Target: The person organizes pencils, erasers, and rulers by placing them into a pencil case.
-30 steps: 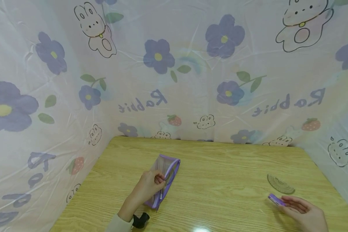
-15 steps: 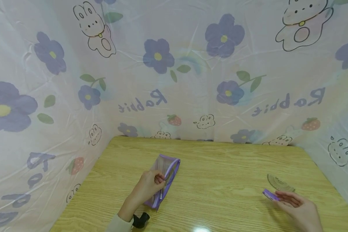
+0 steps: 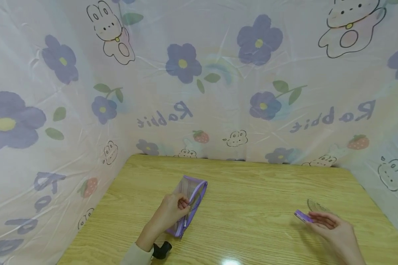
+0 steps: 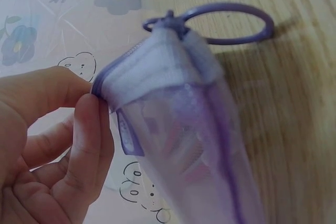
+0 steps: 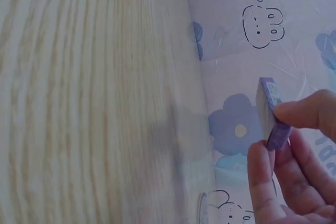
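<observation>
My left hand [image 3: 175, 209] pinches the zipped edge of a see-through mesh pencil case [image 3: 196, 213] with purple trim, lying on the table. In the left wrist view the thumb and fingers meet on the purple zip edge, beside the whitish end of the pencil case [image 4: 152, 72]. A purple ring [image 4: 231, 8] hangs from that end, and some reddish shapes show dimly through the mesh. At the right, my right hand [image 3: 333, 230] holds a small flat purple-and-white block [image 3: 303, 216] between thumb and fingers, above the table. A printed label shows on the block [image 5: 270, 111] in the right wrist view.
A clear half-round protractor [image 3: 315, 205] lies behind my right hand, partly covered by it. A black piece [image 3: 162, 250] sticks out by the left wrist. The wooden table [image 3: 245, 191] ends against a printed curtain [image 3: 219, 110] at the back and sides.
My right hand has moved left and slightly away from me with the block, and now overlaps the protractor. The left hand keeps its pinch on the pencil case. The head view has shifted slightly.
</observation>
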`<state>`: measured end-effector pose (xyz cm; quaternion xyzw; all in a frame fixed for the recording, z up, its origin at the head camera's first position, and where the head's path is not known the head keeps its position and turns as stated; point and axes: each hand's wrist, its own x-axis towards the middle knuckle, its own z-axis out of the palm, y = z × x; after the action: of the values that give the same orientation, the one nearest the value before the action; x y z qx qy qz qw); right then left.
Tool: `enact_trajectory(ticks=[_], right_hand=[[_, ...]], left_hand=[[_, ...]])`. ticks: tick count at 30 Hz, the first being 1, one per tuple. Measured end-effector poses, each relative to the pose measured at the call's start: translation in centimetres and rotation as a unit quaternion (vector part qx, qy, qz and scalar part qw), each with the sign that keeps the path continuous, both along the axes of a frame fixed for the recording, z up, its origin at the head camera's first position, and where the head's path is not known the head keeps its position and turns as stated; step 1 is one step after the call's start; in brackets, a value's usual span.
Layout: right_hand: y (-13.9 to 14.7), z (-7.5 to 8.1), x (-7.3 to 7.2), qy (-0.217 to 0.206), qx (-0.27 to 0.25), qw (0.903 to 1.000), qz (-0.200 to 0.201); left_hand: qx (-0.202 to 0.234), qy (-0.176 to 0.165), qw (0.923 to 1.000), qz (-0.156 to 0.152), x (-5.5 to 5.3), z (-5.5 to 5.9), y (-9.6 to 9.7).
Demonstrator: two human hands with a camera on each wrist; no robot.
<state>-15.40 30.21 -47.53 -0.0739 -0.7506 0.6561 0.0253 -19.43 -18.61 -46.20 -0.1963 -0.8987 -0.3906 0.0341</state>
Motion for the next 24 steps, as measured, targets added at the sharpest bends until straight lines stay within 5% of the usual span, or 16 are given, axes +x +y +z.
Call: enact_trajectory(ticks=[12,24], right_hand=[[-1.3,0.0,-0.8,0.066,-0.081,0.9941,0.028],[-3.5,0.6,-2.0,0.057,-0.087,0.9932,0.052]], left_hand=[[-0.005,0.001,1.0000,0.000,0.0,0.1,0.1],[-0.005,-0.003,1.0000,0.000,0.1,0.1,0.3]])
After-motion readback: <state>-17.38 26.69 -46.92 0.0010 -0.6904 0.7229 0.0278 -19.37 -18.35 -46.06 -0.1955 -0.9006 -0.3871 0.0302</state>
